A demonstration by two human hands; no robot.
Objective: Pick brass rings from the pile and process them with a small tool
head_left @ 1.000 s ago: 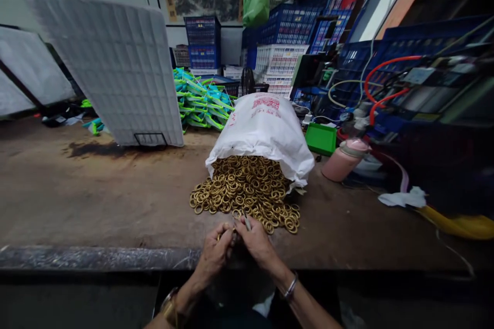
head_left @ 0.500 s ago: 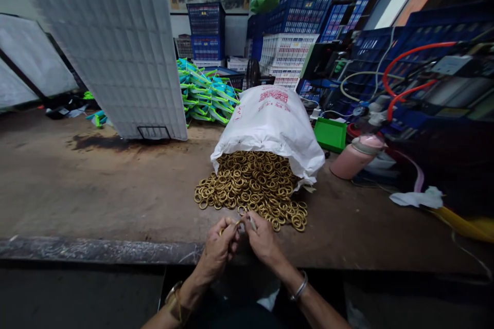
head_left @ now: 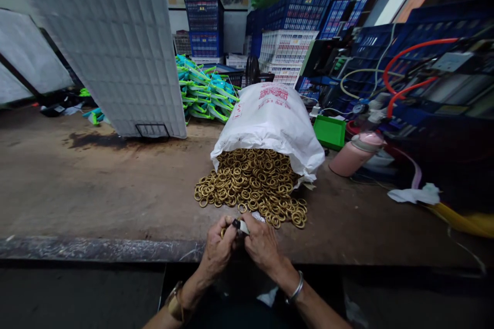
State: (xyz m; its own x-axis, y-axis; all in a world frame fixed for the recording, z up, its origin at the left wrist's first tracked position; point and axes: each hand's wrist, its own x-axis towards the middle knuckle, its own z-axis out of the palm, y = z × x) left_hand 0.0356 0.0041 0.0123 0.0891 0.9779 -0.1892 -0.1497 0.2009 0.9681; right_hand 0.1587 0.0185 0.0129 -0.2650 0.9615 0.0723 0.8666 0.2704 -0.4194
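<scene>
My left hand (head_left: pixel 219 247) is closed, its thumb and fingers pinching a brass-coloured ring (head_left: pixel 223 232) that is mostly hidden. At the left thumb's tip is a small black piece (head_left: pixel 236 223) whose kind I cannot make out. My right hand (head_left: pixel 265 247), closed too, grips a small pale flat piece (head_left: pixel 244 227) that meets the black one. Both hands are close together above the table's front edge. Just beyond them, a heap of brass-coloured rings (head_left: pixel 247 182) spills from the mouth of a white woven sack (head_left: pixel 266 118) lying on its side.
A quilted white panel (head_left: pixel 116 56) stands tilted on the wooden table (head_left: pixel 96 190) at left. Behind it lies a pile of green and blue pieces (head_left: pixel 206 95). To the right are a green tray (head_left: pixel 329 132), a pink bottle (head_left: pixel 355 157) and red hoses. Stacked crates (head_left: pixel 204 25) line the back.
My right hand has turned, bringing the pale flat piece down between the hands against the left thumb. The black piece now shows. The rings and sack stay put.
</scene>
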